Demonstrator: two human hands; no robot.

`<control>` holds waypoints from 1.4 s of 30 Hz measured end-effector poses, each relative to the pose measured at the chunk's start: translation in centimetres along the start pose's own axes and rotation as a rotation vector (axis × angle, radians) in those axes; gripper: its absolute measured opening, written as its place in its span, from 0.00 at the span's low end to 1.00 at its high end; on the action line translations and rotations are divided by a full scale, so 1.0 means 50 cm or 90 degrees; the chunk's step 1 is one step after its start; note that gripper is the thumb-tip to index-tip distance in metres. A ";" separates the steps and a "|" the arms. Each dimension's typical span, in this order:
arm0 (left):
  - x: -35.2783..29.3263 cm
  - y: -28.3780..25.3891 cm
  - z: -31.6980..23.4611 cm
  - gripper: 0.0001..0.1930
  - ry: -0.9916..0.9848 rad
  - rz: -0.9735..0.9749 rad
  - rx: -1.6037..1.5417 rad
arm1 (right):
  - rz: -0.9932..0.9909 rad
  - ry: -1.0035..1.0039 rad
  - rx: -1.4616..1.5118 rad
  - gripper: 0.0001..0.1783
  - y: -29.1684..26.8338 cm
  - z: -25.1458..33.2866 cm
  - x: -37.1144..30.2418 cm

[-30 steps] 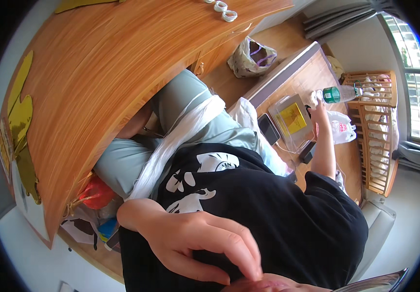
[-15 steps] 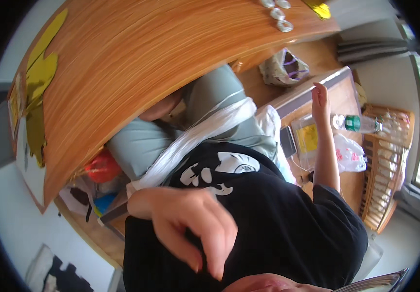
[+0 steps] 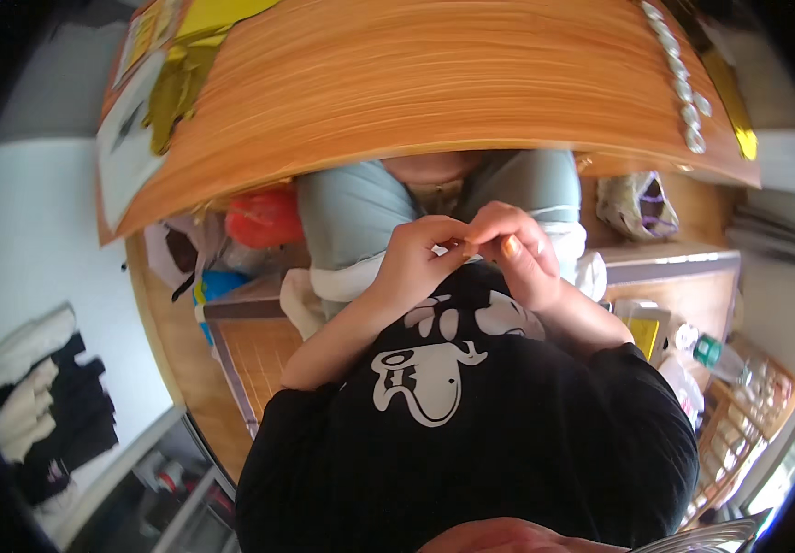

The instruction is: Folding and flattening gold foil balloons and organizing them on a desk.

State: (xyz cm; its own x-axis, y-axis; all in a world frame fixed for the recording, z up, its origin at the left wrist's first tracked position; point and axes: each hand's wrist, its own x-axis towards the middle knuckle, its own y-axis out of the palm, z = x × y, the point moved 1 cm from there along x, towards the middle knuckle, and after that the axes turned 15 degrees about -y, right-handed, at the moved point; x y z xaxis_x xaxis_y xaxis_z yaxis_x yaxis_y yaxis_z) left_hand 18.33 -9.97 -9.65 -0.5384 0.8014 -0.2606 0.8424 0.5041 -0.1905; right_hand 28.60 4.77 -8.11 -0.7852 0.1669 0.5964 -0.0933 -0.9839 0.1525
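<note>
Over my lap, just in front of my black shirt, both hands meet at the fingertips. My left hand (image 3: 423,261) is closed in a pinch, thumb against fingers. My right hand (image 3: 524,253) is also closed, its bent fingers touching the left fingertips. Whatever is pinched between them is too small or hidden to make out. A bundle of white strands (image 3: 351,279) lies across my thighs, passing behind both hands and showing again beyond the right one. The wooden table (image 3: 434,83) stands in front of my knees.
A row of white loops (image 3: 678,78) lies at the table's right end, beside a shiny yellow strip (image 3: 740,129). Yellow foil-like pieces (image 3: 176,88) cover part of its left end. A red bag (image 3: 264,217) sits below left, a bottle (image 3: 722,358) at the right.
My right hand has come in from far out at the right. My left hand has moved from near my chest to over my lap, where they now meet. The view has turned and shifted.
</note>
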 end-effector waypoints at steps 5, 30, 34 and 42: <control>-0.042 -0.081 0.098 0.06 -0.079 -0.127 -0.199 | 0.076 0.051 -0.090 0.19 0.042 -0.106 0.073; -0.104 -0.362 0.378 0.16 -0.243 -0.753 0.241 | 0.310 0.024 -0.477 0.10 0.221 -0.351 0.169; -0.102 -0.356 0.430 0.15 -0.185 -0.760 0.175 | 0.409 0.025 -0.599 0.09 0.298 -0.418 0.182; -0.112 -0.332 0.437 0.06 -0.077 -0.663 0.122 | 0.643 0.131 -0.621 0.12 0.411 -0.562 0.210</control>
State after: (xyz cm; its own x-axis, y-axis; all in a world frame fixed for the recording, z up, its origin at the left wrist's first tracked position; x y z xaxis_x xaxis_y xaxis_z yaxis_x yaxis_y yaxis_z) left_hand 6.91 -29.85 -25.71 -0.9989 -0.0379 0.0259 -0.0459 0.8552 -0.5162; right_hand 1.27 -15.49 -20.86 -0.8333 -0.5526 -0.0162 0.2403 -0.3356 -0.9109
